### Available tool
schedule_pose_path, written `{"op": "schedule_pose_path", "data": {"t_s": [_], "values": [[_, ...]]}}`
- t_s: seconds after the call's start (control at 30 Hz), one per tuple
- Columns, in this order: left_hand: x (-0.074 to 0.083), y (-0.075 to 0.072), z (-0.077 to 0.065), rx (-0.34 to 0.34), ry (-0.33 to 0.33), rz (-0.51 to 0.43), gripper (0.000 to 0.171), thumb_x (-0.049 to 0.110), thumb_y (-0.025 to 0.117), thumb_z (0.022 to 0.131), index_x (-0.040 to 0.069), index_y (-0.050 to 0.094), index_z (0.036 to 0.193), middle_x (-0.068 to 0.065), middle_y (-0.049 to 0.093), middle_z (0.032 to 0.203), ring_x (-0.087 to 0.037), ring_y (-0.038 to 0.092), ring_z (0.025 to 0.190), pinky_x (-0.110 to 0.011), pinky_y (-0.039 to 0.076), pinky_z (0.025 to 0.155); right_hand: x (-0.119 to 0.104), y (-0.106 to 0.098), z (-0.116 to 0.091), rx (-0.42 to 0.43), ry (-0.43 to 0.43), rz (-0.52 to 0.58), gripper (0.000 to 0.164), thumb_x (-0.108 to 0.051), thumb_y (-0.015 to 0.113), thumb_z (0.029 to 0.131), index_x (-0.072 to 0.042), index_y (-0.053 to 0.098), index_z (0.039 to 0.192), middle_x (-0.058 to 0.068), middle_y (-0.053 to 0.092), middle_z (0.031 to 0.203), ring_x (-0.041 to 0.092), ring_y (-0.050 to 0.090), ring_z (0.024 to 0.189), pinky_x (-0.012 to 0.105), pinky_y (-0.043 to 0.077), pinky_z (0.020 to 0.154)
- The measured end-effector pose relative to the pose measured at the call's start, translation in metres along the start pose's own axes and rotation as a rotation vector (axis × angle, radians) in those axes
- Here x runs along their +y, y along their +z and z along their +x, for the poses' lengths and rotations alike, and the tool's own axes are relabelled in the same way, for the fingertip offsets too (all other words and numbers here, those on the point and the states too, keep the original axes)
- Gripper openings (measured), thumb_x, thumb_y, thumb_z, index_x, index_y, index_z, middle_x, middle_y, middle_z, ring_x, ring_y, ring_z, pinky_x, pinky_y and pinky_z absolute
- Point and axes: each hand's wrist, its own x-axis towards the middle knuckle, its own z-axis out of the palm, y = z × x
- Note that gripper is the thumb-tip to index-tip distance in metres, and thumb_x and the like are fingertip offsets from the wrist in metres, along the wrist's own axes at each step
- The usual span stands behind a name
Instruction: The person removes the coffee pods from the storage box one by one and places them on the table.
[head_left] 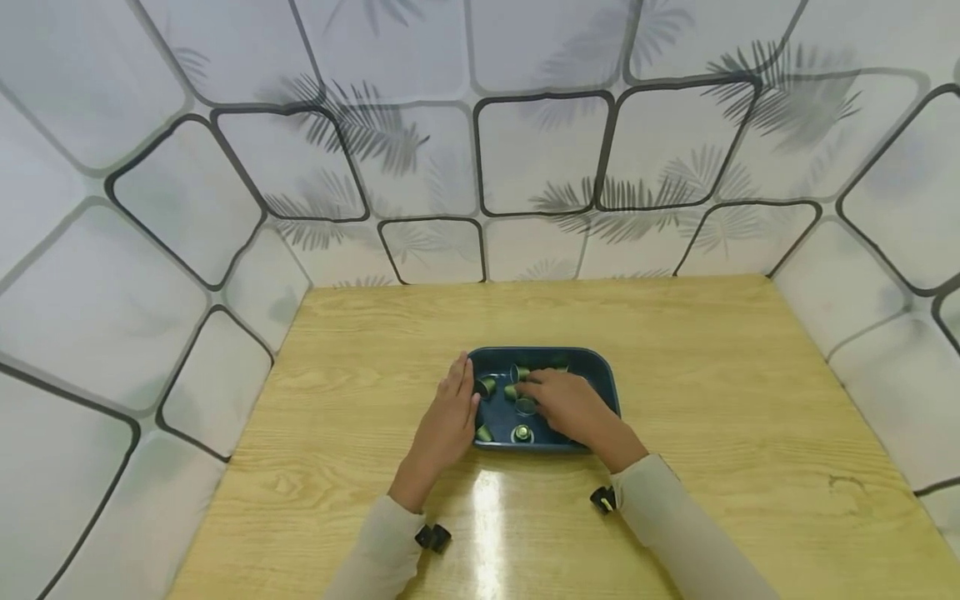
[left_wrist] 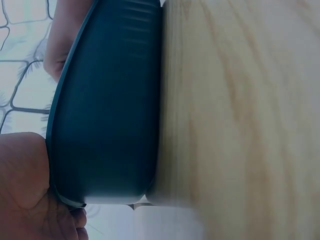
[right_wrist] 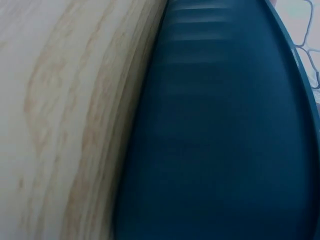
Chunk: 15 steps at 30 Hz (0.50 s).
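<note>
A dark blue tray (head_left: 543,354) lies on the wooden table, with several small green coffee-capsule-like cups (head_left: 522,433) scattered inside. At its left rim rests my left hand (head_left: 444,423), fingers straight and close together; the left wrist view shows this hand (left_wrist: 25,175) against the tray's wall (left_wrist: 105,100). My right hand (head_left: 573,408) reaches over the right part of the tray, fingertips down beside a green cup (head_left: 512,392). Whether those fingertips pinch anything is hidden. Only the tray's outer side (right_wrist: 210,125) and the table appear in the right wrist view.
The wooden table (head_left: 360,358) extends around the tray on all sides. White patterned fabric walls (head_left: 540,158) enclose its back and sides. A black wrist device (head_left: 433,537) sits by the left sleeve, another one (head_left: 602,500) by the right sleeve.
</note>
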Motion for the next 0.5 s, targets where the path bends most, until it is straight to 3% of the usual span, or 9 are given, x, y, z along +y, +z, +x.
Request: {"op": "schedule_pose_path", "data": {"t_s": [0.3, 0.5], "values": [[-0.0004, 0.0015, 0.0002, -0.017, -0.035, -0.011, 0.057, 0.018, 0.04, 0.111, -0.007, 0.019, 0.159, -0.02, 0.011, 0.168, -0.033, 0.015, 0.154, -0.053, 0.022, 0.121, -0.0018, 0.0036, 0.0061, -0.009, 0.013, 0.056, 0.041, -0.013, 0.078, 0.09, -0.012, 0.069, 0.131, 0.005, 0.071, 0.11, 0.019, 0.07, 0.085, 0.036, 0.059, 0.072], [0.0005, 0.0013, 0.0008, -0.023, -0.039, -0.019, 0.058, 0.017, 0.04, 0.111, -0.006, 0.017, 0.159, -0.02, 0.01, 0.168, -0.033, 0.013, 0.154, -0.053, 0.021, 0.121, 0.0003, 0.0078, 0.0078, -0.023, 0.05, 0.078, 0.046, -0.013, 0.079, 0.09, -0.013, 0.066, 0.135, 0.006, 0.07, 0.115, 0.02, 0.07, 0.086, 0.036, 0.059, 0.073]]}}
